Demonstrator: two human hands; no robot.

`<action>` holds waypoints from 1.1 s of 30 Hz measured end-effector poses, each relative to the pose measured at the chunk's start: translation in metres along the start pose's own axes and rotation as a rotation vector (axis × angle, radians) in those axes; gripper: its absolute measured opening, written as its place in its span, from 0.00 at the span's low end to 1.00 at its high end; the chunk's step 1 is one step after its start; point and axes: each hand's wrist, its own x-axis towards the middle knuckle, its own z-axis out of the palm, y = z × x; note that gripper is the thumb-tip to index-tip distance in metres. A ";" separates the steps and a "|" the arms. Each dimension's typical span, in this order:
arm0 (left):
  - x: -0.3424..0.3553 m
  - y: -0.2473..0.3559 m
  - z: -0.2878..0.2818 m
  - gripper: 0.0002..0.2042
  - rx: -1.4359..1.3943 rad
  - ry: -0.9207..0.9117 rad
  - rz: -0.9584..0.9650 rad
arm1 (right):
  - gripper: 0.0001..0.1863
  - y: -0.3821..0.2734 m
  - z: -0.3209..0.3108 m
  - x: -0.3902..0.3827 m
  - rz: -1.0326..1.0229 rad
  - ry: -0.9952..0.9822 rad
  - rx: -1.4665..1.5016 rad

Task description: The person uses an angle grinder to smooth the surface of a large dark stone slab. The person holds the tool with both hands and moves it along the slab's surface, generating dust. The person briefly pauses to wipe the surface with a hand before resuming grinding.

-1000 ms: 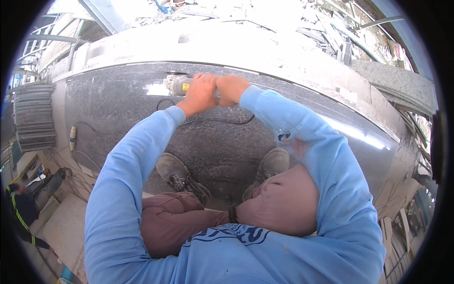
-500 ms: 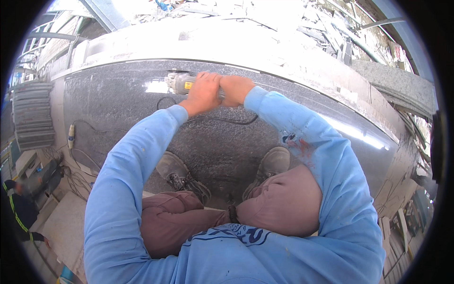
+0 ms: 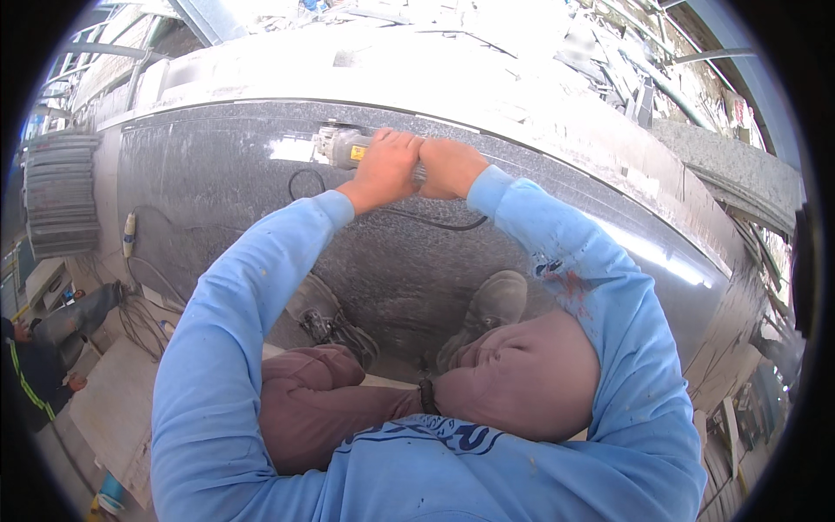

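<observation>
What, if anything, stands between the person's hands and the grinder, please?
Nothing visible does: the left hand and right hand both grip the grinder directly. The visible black cable lies outside their grip.

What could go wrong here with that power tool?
First, the left hand and right hand grip the grinder without gloves; a slip could bring the left, nearer the disc, against it. Second, the black cable lies loose across the dark slab close by, so it might snag or get cut. Third, both shoes stand on that slab, whose shiny surface might be slippery.
</observation>
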 end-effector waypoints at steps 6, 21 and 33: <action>0.007 -0.001 0.005 0.29 0.086 -0.031 -0.046 | 0.22 0.012 -0.002 0.010 -0.020 -0.024 -0.008; -0.012 -0.018 0.020 0.20 0.170 0.046 -0.091 | 0.33 0.005 0.027 0.041 -0.139 0.102 0.038; 0.004 -0.004 0.028 0.22 0.190 0.006 -0.087 | 0.32 0.023 0.016 0.025 -0.203 0.119 0.013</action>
